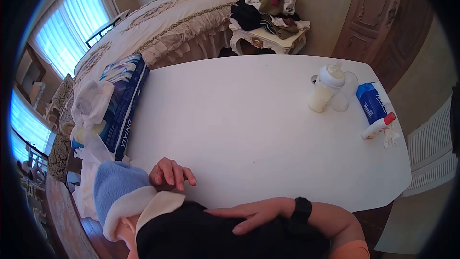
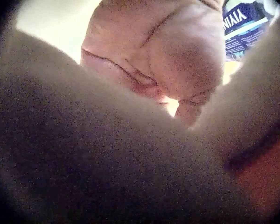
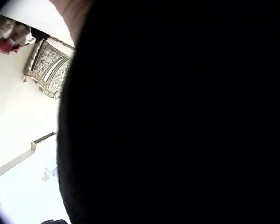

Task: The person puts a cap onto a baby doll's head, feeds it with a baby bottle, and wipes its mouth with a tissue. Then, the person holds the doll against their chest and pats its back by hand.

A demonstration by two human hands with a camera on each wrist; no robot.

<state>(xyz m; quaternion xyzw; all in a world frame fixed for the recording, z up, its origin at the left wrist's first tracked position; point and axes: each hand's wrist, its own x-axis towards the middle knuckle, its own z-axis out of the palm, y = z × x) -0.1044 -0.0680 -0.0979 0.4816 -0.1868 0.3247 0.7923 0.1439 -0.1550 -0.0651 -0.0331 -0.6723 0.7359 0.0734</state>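
A small figure in a blue fleece hat (image 1: 122, 187) with a white brim, a cream collar (image 1: 158, 206) and a black garment (image 1: 191, 235) lies along the near table edge. My left hand (image 1: 172, 175) comes out from behind the hat, its fingers loosely bent over the tabletop and nothing in them. In the left wrist view its palm (image 2: 168, 51) shows above blurred cloth. With fingers straight, my right hand (image 1: 256, 213) rests on the black garment, a black band (image 1: 301, 209) round its wrist. Black fabric (image 3: 177, 116) fills most of the right wrist view.
On the white table (image 1: 230, 129), a milk-filled baby bottle (image 1: 326, 88) stands by clear plastic covers (image 1: 347, 93). Right of it lie a blue tissue pack (image 1: 371, 103) and a red-capped white bottle (image 1: 376, 128). A blue package (image 1: 127, 110) and plastic bag (image 1: 91, 100) occupy the left edge.
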